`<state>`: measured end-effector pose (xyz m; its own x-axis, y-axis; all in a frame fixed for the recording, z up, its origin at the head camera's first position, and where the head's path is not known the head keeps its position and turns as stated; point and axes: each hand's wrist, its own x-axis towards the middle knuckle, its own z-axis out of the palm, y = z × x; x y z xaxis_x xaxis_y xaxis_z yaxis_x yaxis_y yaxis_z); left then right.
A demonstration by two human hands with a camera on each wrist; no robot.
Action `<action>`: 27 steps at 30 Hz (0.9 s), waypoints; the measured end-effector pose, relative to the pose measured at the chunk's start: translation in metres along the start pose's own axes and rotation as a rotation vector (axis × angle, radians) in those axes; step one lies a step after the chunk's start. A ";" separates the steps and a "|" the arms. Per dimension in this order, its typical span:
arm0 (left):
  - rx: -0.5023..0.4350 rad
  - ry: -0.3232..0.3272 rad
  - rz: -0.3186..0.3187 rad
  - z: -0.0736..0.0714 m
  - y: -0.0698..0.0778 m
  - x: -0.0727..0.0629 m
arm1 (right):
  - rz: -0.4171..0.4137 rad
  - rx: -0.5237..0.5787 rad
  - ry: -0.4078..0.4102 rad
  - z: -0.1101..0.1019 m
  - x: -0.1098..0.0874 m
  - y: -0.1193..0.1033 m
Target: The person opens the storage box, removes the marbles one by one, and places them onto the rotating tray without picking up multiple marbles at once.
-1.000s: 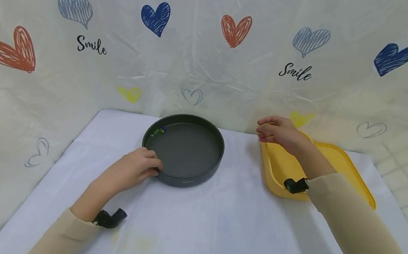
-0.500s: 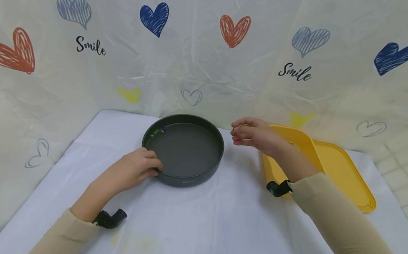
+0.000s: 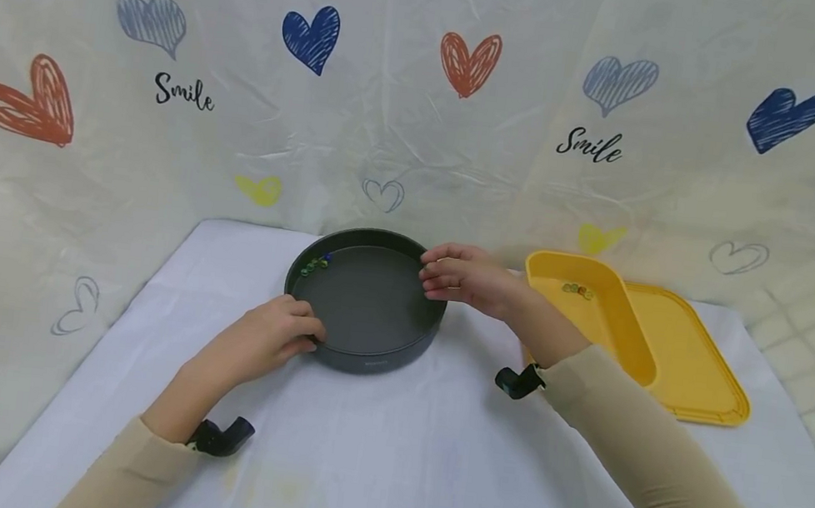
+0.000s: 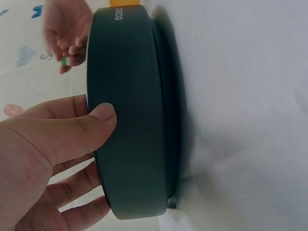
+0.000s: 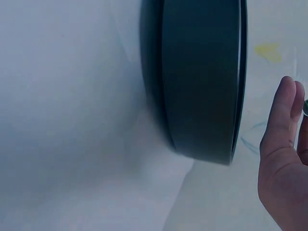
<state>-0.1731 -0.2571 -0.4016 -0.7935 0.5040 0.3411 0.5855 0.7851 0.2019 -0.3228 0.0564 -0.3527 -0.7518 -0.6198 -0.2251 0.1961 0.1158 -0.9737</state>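
White cloth (image 3: 429,458) under dark round pan (image 3: 371,304), in left hand's (image 3: 281,328) grip, green marble (image 4: 64,61) in right hand's (image 3: 471,280) pinch

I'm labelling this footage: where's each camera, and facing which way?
Head: on the head, facing forward and down at the round dark-grey pan and yellow plastic container; left hand, right hand and beige sleeves show.
Left wrist: worn there, facing the pan's side; both hands show.
Right wrist: worn there, facing the pan's side; right hand shows.
Wrist views share the pan and right hand.
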 end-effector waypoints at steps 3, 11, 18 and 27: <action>-0.001 -0.004 0.004 0.001 0.000 0.000 | 0.014 0.037 -0.030 0.007 0.003 0.004; 0.005 0.007 0.008 0.000 0.000 0.000 | 0.027 0.036 -0.061 0.029 0.012 0.010; 0.007 -0.029 -0.008 -0.002 0.000 -0.001 | 0.044 0.007 -0.067 0.047 0.023 0.020; 0.009 -0.022 0.002 -0.002 -0.001 0.000 | 0.051 -0.102 -0.090 0.069 0.037 0.030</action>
<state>-0.1734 -0.2579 -0.4002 -0.7956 0.5137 0.3211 0.5859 0.7871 0.1927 -0.3014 -0.0167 -0.3884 -0.6820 -0.6779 -0.2744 0.1641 0.2238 -0.9607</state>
